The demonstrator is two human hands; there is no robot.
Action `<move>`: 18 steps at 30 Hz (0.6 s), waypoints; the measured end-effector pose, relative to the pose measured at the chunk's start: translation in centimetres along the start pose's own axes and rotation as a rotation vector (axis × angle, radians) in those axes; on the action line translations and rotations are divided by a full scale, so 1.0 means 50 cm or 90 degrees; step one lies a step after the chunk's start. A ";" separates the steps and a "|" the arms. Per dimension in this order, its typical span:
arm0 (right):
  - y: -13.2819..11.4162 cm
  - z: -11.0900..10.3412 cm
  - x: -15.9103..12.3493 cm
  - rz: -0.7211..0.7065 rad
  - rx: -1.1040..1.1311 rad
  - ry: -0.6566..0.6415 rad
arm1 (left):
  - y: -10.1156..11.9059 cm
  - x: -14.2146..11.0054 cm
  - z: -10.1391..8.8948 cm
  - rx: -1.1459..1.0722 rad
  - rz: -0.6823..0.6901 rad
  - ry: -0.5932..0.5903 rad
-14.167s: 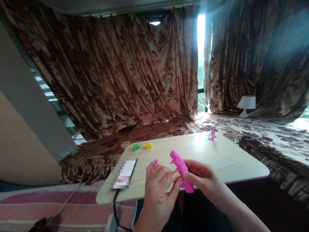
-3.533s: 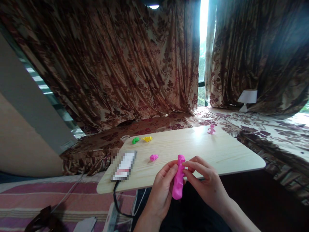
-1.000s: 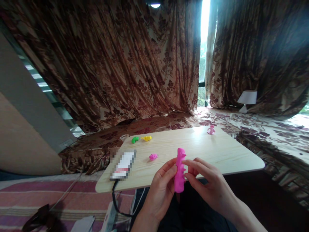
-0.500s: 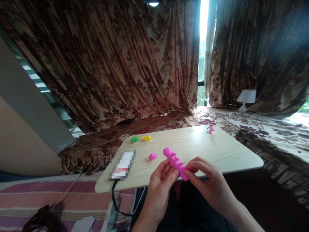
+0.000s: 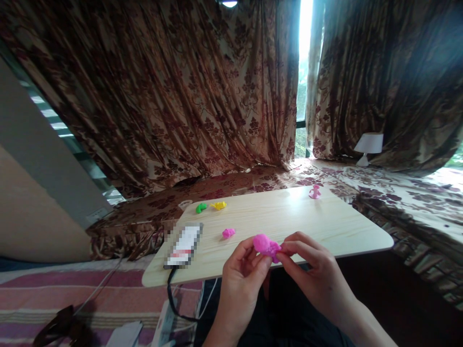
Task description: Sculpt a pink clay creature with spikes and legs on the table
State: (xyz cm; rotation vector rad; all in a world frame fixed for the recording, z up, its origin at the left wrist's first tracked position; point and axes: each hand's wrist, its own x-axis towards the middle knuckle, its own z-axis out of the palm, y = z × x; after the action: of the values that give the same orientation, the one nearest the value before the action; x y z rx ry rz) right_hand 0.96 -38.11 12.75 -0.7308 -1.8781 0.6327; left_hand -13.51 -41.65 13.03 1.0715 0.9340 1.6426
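Observation:
A lumpy piece of pink modelling clay (image 5: 265, 245) is held between both hands above the near edge of the table. My left hand (image 5: 244, 274) pinches it from the left, thumb below and fingers behind. My right hand (image 5: 311, 262) grips its right end between thumb and fingertips. The clay's rounded end points up toward the camera, so its length is foreshortened. A smaller pink clay lump (image 5: 228, 233) lies on the table just beyond my left hand.
On the pale wooden table (image 5: 275, 217) lie a green piece (image 5: 201, 207), a yellow piece (image 5: 219, 206) and, at the far right, a pink figure (image 5: 314, 192). A blurred phone-like device (image 5: 184, 246) with a black cable sits left. A white lamp (image 5: 368, 144) stands beyond.
The pink clay has been tilted, its far end swinging down and toward me, so it looks shorter. Both hands keep hold of it and have barely shifted.

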 end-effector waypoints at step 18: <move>-0.030 -0.033 -0.004 -0.044 -0.010 -0.139 | -0.006 0.005 -0.021 -0.178 -0.246 -0.123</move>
State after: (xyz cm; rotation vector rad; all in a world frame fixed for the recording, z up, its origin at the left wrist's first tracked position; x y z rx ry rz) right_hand 2.21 -39.10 14.32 -0.6238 -2.1010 0.6759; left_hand -14.44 -41.44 12.47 0.7854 0.7075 1.2794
